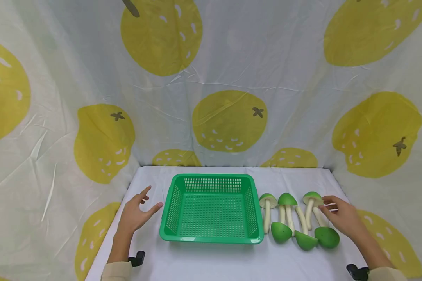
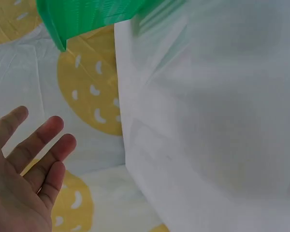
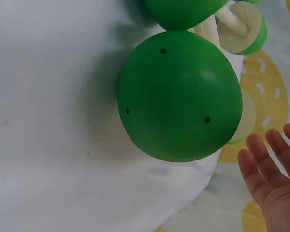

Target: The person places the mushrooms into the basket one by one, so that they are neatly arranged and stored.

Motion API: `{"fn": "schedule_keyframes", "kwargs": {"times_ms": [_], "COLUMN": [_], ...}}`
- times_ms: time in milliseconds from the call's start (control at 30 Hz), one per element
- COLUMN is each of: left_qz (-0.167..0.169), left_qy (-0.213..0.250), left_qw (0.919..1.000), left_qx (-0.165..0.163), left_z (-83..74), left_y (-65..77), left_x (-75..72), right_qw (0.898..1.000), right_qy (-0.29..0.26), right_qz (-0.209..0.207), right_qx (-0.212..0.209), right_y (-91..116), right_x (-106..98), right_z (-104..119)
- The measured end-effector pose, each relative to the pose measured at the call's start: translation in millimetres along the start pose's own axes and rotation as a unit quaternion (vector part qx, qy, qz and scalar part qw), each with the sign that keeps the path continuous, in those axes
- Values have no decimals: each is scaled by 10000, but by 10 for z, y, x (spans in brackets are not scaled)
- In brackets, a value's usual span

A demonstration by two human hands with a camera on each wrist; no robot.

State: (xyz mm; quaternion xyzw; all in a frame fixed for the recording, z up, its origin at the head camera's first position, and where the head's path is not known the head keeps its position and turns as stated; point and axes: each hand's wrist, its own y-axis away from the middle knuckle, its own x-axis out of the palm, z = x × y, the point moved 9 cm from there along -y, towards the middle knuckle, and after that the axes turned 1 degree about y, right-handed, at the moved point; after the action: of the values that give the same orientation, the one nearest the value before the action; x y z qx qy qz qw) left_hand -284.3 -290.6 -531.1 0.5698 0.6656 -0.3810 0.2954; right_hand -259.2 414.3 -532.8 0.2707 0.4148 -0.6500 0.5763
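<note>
The green-capped mushrooms [image 1: 281, 232] lie on the white-covered table [image 1: 204, 263], immediately right of the green basket [image 1: 211, 239]. The right hand [image 1: 341, 216] is positioned at the right-hand end of the group, its fingers loosely spread around nothing; fingertip contact cannot be determined. The left hand [image 1: 135, 213], fingers and thumb spread, is held left of the basket, clear of it. Fruit-print fabric [image 1: 230, 121] hangs behind.
</note>
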Motion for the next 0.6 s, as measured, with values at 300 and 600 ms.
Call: {"fn": "schedule_keyframes", "kwargs": {"times_ms": [300, 600], "left_qz": [246, 392], "left_qy": [381, 997], "left_qw": [9990, 9942], "left_qx": [-16, 73], "left_z": [-121, -198], "left_y": [67, 102], "left_x": [343, 545], "right_qw": [9995, 9974], "right_qy": [149, 194], "right_qz": [187, 517], "right_qx": [185, 469], "right_y": [52, 106], "right_x": [172, 310], "right_z": [-14, -70]}}
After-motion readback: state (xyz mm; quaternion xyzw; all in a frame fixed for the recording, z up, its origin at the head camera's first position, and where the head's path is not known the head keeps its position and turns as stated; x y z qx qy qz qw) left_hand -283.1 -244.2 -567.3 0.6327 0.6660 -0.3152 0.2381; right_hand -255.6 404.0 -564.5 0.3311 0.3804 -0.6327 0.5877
